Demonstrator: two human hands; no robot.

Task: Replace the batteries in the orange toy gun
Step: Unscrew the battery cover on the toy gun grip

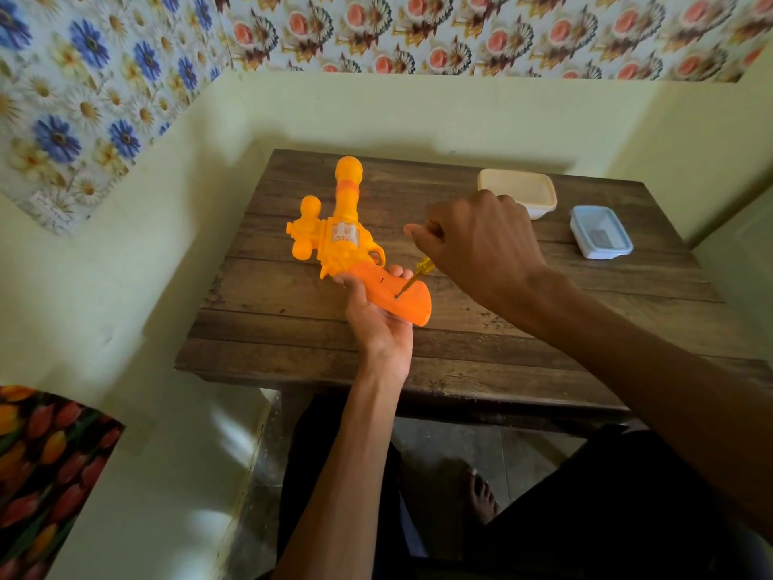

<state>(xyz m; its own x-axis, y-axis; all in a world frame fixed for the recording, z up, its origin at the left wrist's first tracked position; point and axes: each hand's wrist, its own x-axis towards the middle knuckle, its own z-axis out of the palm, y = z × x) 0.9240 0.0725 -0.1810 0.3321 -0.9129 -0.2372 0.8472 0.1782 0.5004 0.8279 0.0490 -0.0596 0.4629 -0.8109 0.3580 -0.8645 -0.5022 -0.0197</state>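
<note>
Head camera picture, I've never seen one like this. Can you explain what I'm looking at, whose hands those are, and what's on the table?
There is no machine here. A person wears a camera on their head, so this single picture looks down at their own two hands above a wooden table. The left hand holds the orange toy gun by its grip. The right hand grips a small yellow-handled screwdriver, with its tip set against the gun's grip, probably at a screw. At the back right of the table stand a cream-lidded container and a blue-rimmed box with something dark inside.
</note>
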